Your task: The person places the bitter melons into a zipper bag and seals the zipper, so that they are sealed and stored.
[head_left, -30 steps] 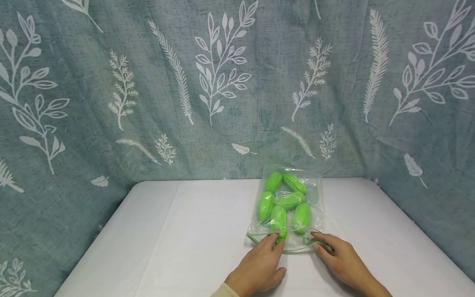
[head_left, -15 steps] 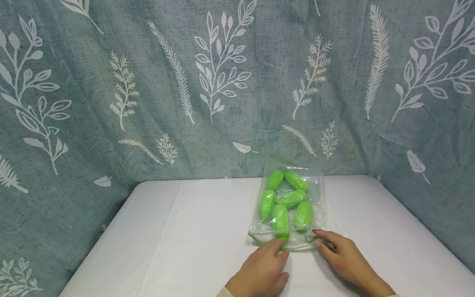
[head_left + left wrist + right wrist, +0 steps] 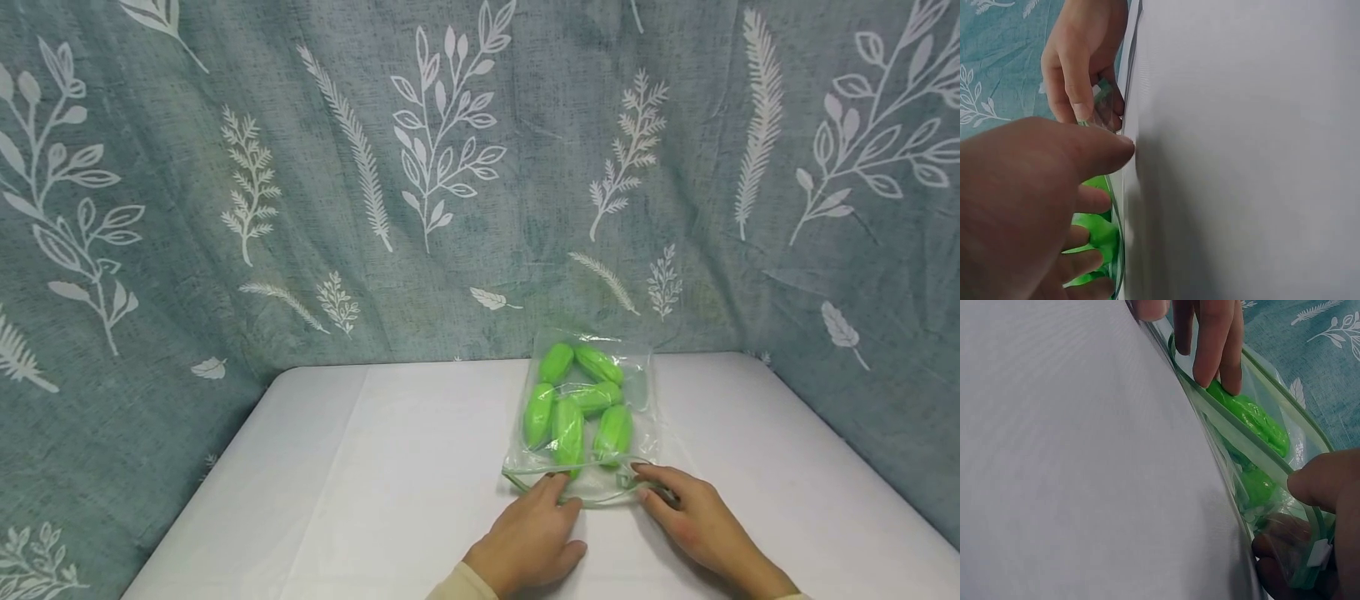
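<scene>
A clear zip bag (image 3: 639, 387) with a green-edged mouth lies flat, its opening toward me. Inside are several bright green, oblong, cucumber-like pieces (image 3: 537, 417). My left hand (image 3: 528, 529) reaches to the mouth, its extended fingertips at the near end of the closest green piece (image 3: 568, 429). In the right wrist view, the left fingers (image 3: 1213, 344) dip between the two green rims (image 3: 1241, 425). At the mouth's right corner my right hand (image 3: 701, 521) pinches the bag edge, thumb on the rim and other fingers beneath. A white slider (image 3: 1319, 553) sits by that hand.
A white-covered table (image 3: 405, 467) carries the bag on its right half, with the bag's far end near the back edge. Behind stands a teal curtain (image 3: 315, 183) with white leaf prints.
My left hand drew back slightly from the nearest green piece, then moved forward again, and that piece slid deeper into the bag. The right hand keeps its hold at the corner.
</scene>
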The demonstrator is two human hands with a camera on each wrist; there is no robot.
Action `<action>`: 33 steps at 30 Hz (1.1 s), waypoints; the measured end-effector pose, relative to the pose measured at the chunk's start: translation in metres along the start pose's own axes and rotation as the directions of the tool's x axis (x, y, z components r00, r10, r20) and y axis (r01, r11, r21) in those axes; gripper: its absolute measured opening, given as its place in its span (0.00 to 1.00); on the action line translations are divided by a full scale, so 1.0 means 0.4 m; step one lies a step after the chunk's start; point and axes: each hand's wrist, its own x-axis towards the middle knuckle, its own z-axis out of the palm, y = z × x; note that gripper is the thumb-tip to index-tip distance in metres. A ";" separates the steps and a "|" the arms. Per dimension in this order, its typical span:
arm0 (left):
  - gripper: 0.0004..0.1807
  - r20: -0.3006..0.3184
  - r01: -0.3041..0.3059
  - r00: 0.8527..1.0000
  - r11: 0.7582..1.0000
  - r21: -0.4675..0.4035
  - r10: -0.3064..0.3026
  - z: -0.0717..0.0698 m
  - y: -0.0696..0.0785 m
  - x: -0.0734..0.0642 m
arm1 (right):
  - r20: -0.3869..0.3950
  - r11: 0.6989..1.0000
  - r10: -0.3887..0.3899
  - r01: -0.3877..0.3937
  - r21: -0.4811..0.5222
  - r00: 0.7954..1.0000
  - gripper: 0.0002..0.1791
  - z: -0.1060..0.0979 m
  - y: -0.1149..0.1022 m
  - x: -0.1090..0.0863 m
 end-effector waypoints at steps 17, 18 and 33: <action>0.23 0.070 0.056 0.996 0.994 -0.096 -0.050 -0.011 -0.003 0.003 | -0.019 0.999 -0.047 0.047 0.006 0.999 0.19 0.000 0.001 -0.004; 0.22 0.063 0.053 0.997 0.993 -0.103 -0.046 -0.013 -0.002 0.002 | -0.027 0.999 -0.053 0.053 0.008 0.998 0.19 -0.001 0.002 -0.005; 0.15 0.028 -0.001 1.000 0.993 -0.120 0.004 -0.035 -0.014 -0.038 | -0.088 0.990 -0.128 0.132 0.044 0.988 0.16 -0.007 0.014 -0.007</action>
